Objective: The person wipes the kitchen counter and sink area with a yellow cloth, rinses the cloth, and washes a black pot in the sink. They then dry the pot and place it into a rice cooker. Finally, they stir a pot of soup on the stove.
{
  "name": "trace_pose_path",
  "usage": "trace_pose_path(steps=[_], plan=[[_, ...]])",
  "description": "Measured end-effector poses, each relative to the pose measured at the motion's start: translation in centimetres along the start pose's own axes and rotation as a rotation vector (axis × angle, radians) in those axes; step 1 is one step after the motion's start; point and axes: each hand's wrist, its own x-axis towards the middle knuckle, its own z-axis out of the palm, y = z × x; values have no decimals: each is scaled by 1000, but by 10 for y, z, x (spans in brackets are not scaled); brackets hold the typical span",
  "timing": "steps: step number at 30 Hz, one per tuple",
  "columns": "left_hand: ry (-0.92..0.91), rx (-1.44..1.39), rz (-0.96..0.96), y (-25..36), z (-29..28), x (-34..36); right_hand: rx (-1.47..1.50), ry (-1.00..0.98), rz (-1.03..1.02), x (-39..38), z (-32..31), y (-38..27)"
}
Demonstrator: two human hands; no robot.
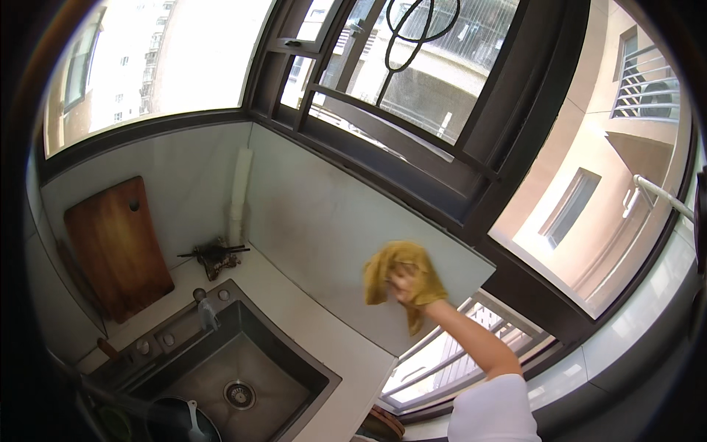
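Observation:
My right hand [401,282] is closed on a mustard-yellow cloth [423,269] and holds it against the pale wall panel [317,228] under the window. Folds of the cloth hang around the fingers and below the wrist, slightly blurred. A white sleeve [495,412] covers my upper arm, which comes in from the lower right. My left hand is out of sight.
Below left is a dark sink [280,368] with a faucet [206,313] and a pan [180,420] at its near edge. A wooden cutting board [121,247] leans on the left wall. A dark holder [215,258] stands in the corner by a white pipe [239,184]. Dark window frames [383,166] rise above.

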Motion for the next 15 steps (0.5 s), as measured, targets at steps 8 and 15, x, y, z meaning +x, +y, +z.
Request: trace_pose_path(steps=[8, 15], plan=[[42, -12, 44, 7, -1, -1, 1876, -34, 375, 227, 68, -32], [-1, -43, 52, 4, -1, -1, 206, 369, 25, 97, 15, 28]])
